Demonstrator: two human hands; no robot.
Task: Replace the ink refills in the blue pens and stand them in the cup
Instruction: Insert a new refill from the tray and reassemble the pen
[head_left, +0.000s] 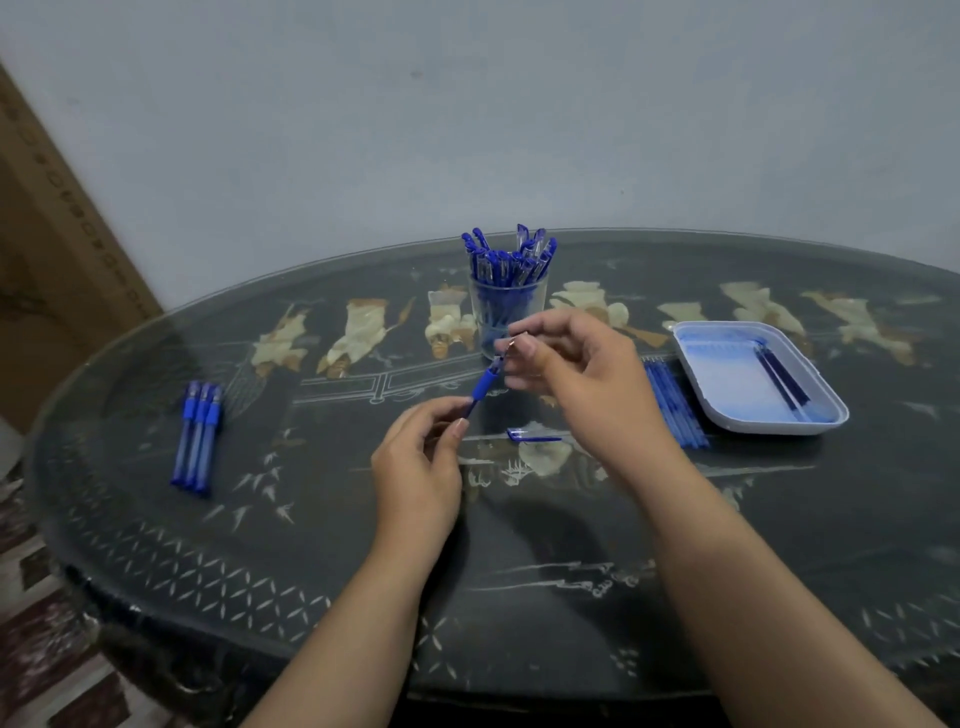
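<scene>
The oval desk has its near edge at the person's forearms and its far edge against a pale wall. The widest unoccupied stretch is the near half of the desk, between the forearms and out toward the left and right edges. Three blue pens lie side by side near the left edge, well apart from the hands. The cup, packed with upright blue pens, stands at the far middle. Over the desk's centre, the left hand grips the lower barrel of a tilted pen. The right hand pinches a small metallic piece just above the pen's upper end; whether the two touch cannot be told. A pen cap lies flat below the hands. A row of refills lies just beside a white tray near the right edge, and the tray holds two dark refills. The surface is dark glass over pale inlay. A cardboard box stands to the left.
</scene>
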